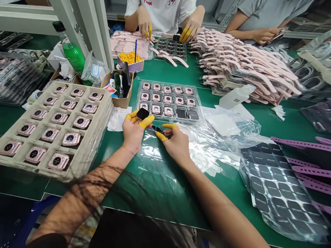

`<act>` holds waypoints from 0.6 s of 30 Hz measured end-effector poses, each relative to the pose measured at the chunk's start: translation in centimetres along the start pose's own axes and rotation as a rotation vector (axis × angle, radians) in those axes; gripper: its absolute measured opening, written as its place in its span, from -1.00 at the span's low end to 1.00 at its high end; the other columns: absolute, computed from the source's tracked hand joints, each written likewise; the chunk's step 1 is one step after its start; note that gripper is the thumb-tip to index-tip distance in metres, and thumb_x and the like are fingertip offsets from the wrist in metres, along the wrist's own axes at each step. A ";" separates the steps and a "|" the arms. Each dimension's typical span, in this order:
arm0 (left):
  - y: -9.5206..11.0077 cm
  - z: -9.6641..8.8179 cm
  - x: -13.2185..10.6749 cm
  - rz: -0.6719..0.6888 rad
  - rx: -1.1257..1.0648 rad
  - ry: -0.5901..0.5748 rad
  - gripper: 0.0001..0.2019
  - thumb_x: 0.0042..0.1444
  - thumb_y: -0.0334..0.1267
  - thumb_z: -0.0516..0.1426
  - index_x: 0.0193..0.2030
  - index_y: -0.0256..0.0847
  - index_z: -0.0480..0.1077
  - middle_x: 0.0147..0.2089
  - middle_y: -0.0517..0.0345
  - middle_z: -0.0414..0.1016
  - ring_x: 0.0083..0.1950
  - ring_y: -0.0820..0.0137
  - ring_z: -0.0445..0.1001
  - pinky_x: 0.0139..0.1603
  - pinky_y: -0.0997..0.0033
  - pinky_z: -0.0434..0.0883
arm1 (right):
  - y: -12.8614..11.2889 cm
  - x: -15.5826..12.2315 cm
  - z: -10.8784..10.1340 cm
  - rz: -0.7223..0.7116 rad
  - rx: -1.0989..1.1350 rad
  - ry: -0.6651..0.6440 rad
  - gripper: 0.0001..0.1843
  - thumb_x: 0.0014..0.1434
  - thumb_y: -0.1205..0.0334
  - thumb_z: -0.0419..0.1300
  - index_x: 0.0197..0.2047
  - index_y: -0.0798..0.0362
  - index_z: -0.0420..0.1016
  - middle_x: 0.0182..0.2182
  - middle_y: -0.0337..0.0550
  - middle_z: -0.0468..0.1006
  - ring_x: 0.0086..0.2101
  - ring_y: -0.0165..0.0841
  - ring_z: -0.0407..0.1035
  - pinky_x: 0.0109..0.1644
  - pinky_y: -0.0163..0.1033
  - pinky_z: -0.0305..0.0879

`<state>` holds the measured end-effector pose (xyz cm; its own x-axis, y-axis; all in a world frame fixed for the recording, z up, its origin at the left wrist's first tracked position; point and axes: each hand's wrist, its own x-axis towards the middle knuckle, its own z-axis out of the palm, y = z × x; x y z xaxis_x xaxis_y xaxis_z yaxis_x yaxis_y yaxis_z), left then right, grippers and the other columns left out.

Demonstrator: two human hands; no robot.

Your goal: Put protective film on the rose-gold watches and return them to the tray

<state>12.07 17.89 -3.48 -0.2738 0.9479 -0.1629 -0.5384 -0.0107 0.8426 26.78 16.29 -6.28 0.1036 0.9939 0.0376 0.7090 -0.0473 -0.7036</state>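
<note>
My left hand (131, 132), with yellow finger cots, is closed around a smartwatch body (143, 114), its black screen facing up. Yellow cots also cover fingertips of my right hand (177, 141), which pinches a dark square film (160, 131) at the top of a clear plastic sheet (152, 148). Just beyond both hands lies a clear blister tray (169, 121) of pink watch bodies, backs up, with two dark squares in its front row. To the left, a stacked beige tray (101, 110) holds more pink watches (59, 161).
Film sheets (271, 186) and purple straps (310, 172) lie at right. A white bottle (236, 96) leans near piled pink straps (240, 65). A small carton (122, 102) and green bottle (73, 55) stand back left. Two co-workers' hands (192, 24) are across the table.
</note>
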 end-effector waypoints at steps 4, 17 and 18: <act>-0.1 -0.2 0.2 -0.017 -0.002 -0.002 -0.47 -0.27 -0.38 0.47 -0.16 -0.24 0.36 -0.21 0.17 0.51 -0.25 0.48 0.47 -0.29 0.44 0.49 | -0.1 -0.6 0.3 -0.055 -0.003 0.048 -0.82 0.13 0.12 0.25 -0.20 -0.03 0.54 -0.18 -0.12 0.68 -0.29 -0.20 0.52 -0.09 -0.02 0.40; -0.5 -0.3 0.3 -0.044 0.007 -0.006 -0.44 -0.29 -0.36 0.49 -0.13 -0.26 0.38 -0.17 0.10 0.54 -0.23 0.45 0.48 -0.28 0.43 0.50 | 0.2 -0.8 0.6 -0.004 0.129 0.110 -0.74 0.13 0.03 0.25 -0.19 0.01 0.53 -0.22 -0.06 0.67 -0.27 -0.18 0.55 -0.10 -0.02 0.46; -0.5 -0.3 0.3 -0.048 0.002 -0.005 -0.44 -0.30 -0.37 0.49 -0.14 -0.27 0.38 -0.17 0.10 0.53 -0.24 0.45 0.49 -0.29 0.43 0.50 | 0.2 -0.8 0.7 -0.010 0.129 0.122 -0.75 0.13 0.03 0.24 -0.20 0.01 0.52 -0.22 -0.06 0.67 -0.27 -0.18 0.56 -0.12 -0.03 0.47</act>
<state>12.08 18.07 -4.10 -0.2441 0.9488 -0.2005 -0.5489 0.0353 0.8351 26.37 15.54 -6.91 0.1868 0.9743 0.1255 0.6162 -0.0167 -0.7874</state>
